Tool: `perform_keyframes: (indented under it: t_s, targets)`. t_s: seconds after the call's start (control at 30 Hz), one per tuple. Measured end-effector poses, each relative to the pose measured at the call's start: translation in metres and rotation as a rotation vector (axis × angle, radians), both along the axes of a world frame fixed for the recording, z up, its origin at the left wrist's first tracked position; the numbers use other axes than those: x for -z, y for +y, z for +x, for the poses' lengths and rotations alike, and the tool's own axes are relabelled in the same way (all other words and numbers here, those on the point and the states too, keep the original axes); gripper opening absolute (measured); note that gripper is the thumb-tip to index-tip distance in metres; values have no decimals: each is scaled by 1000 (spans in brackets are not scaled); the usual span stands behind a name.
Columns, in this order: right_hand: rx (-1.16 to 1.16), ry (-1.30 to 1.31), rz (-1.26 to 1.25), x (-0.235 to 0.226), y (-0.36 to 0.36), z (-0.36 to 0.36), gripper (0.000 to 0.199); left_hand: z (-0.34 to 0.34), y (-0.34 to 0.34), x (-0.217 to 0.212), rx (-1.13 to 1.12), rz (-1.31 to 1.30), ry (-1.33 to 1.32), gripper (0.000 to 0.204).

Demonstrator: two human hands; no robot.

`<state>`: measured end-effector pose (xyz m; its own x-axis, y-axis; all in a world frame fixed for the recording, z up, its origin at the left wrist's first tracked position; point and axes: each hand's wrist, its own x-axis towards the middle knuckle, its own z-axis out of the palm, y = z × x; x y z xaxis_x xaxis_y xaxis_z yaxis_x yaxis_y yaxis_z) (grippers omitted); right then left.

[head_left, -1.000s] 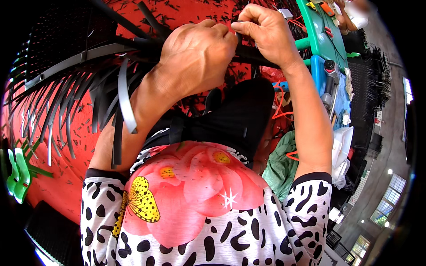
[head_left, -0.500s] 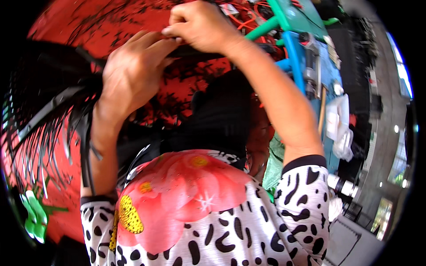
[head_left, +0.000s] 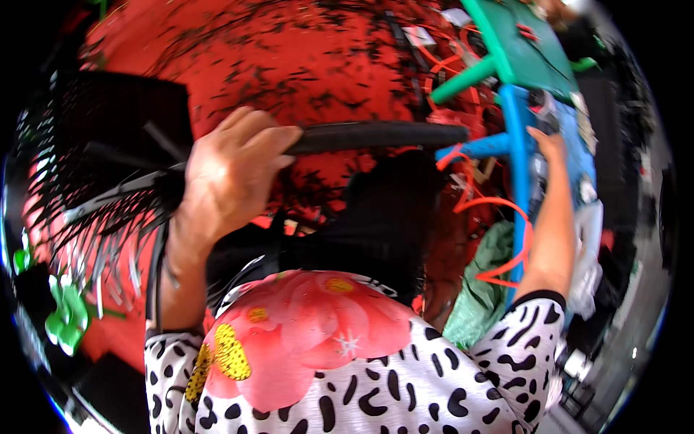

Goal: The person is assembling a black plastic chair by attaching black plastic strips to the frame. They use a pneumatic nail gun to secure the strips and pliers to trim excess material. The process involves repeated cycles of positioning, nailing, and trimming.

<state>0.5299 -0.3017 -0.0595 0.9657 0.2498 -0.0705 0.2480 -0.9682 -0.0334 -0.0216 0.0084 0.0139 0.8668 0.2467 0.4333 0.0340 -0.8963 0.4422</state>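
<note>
My left hand [head_left: 235, 170] is closed at the left end of a long black bar [head_left: 383, 135], which looks like part of a frame. Loose black flat strips [head_left: 116, 192] hang beside my left wrist, around a dark panel [head_left: 137, 108]. Stretched out to the right, my right hand [head_left: 551, 148] is at a grey and black tool [head_left: 538, 177] on a blue surface. Blur and distance hide how its fingers sit on the tool. An orange coiled hose [head_left: 499, 202] loops between the tool and the bar.
Many short black scraps lie on the red floor [head_left: 289, 58]. To the right stand a green stool [head_left: 535, 50] and a blue stool frame [head_left: 515, 123]. A green sack [head_left: 481, 304] and a clear plastic bag [head_left: 587, 253] are near my right arm. Green plastic [head_left: 66, 315] shows at lower left.
My right hand has left the spot beside my left hand and moved right, to the tool. My left hand has stayed at the bar, now lower in the picture. The bar shows more fully.
</note>
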Motion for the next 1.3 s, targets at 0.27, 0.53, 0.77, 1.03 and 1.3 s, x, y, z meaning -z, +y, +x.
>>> perform_keyframes:
  t_s: [0.27, 0.53, 0.77, 1.03, 1.3]
  targets:
    - [17, 36, 154, -1, 14, -28, 29, -8, -4, 7, -50, 25, -31, 31]
    - [-353, 173, 507, -143, 30, -228, 30, -1, 0, 19, -122, 106, -93, 23]
    - [-459, 629, 931, -195, 67, -386, 37, 1, -10, 21, -123, 138, -134, 15]
    - [-450, 1007, 834, -176, 78, -419, 48, 19, -12, 30, -107, 95, -117, 13]
    - [-447, 1016, 840, -175, 89, -427, 53, 22, -11, 26, -83, 24, -63, 14]
